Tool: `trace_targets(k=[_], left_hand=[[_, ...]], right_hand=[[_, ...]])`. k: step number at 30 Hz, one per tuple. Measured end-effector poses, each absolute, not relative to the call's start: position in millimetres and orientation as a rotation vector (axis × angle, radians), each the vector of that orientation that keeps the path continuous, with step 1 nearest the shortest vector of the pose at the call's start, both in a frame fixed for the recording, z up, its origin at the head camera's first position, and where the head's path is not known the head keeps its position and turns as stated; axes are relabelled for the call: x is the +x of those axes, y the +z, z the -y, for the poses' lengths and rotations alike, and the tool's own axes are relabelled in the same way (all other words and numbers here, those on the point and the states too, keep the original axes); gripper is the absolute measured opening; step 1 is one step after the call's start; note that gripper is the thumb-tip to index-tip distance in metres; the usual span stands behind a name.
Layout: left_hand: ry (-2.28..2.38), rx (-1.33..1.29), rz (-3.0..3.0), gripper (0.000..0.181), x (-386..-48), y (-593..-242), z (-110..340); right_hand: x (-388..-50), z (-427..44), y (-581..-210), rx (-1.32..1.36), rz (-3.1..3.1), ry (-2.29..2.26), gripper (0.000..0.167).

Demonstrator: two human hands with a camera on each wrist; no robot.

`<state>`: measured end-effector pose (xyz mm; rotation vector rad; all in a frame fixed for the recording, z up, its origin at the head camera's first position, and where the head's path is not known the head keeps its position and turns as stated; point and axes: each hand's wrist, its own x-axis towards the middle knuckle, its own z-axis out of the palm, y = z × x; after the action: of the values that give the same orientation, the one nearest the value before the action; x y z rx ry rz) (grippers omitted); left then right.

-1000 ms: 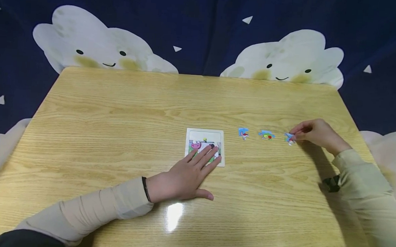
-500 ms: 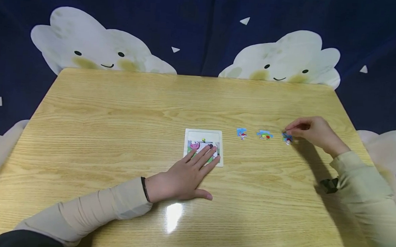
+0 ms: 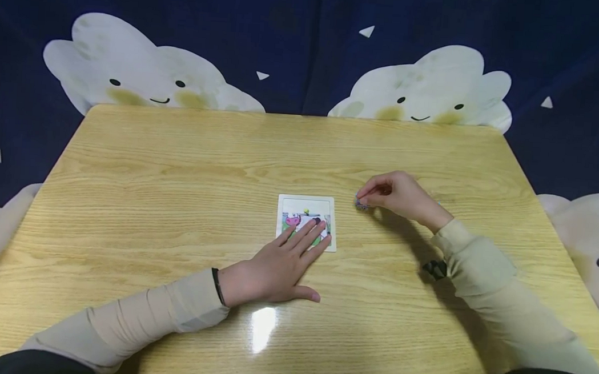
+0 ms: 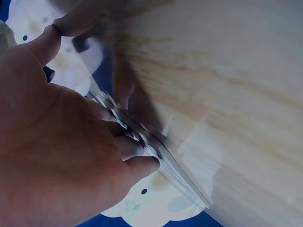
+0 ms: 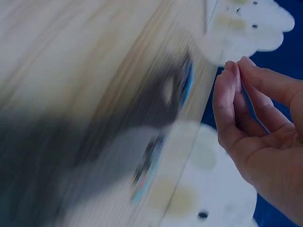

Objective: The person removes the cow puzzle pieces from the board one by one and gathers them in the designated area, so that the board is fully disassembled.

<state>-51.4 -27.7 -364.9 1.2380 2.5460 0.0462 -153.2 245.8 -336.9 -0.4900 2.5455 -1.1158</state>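
Note:
My left hand (image 3: 281, 269) rests with spread, straight fingers on a small white-bordered puzzle board (image 3: 306, 205) with a cow picture; the board's upper strip is bare white. In the left wrist view the fingers lie against the board's edge. My right hand (image 3: 394, 195) is over a small blue puzzle piece (image 3: 358, 202) right of the board, its fingers partly covering it. The right wrist view shows thumb and curled fingertips meeting, nothing visible between them. There, two pieces lie flat on the table, one blue-edged piece (image 5: 188, 82) and another puzzle piece (image 5: 149, 170), both blurred.
The wooden table (image 3: 177, 162) has its far edge against a dark blue curtain (image 3: 288, 32) printed with smiling clouds. A bit of another blue piece (image 3: 438, 202) shows behind the right wrist. A light glare lies near the front.
My right hand has moved left from the rightmost puzzle piece to the leftmost one, now hiding the middle piece. My left hand stays on the board. The head view has shifted slightly.

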Motion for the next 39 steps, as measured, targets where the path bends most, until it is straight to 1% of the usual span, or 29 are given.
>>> trace_targets(k=[10,18,28,39], left_hand=[[0.067,1.222,-2.520,0.098,-52,-364,28],[0.087,1.236,-2.525,0.098,-50,-363,28],[0.110,1.286,-2.558,0.098,-40,-362,36],[0.083,1.281,-2.557,0.099,-40,-365,34]], right_hand=[[-167,-174,-346,-0.690,-2.434,-1.185,0.007],[-165,-138,-353,-0.693,-2.346,-1.124,0.006],[-165,-126,-350,-0.729,-2.367,-1.005,0.006],[-163,-127,-348,-0.677,-2.338,-1.045,0.004]])
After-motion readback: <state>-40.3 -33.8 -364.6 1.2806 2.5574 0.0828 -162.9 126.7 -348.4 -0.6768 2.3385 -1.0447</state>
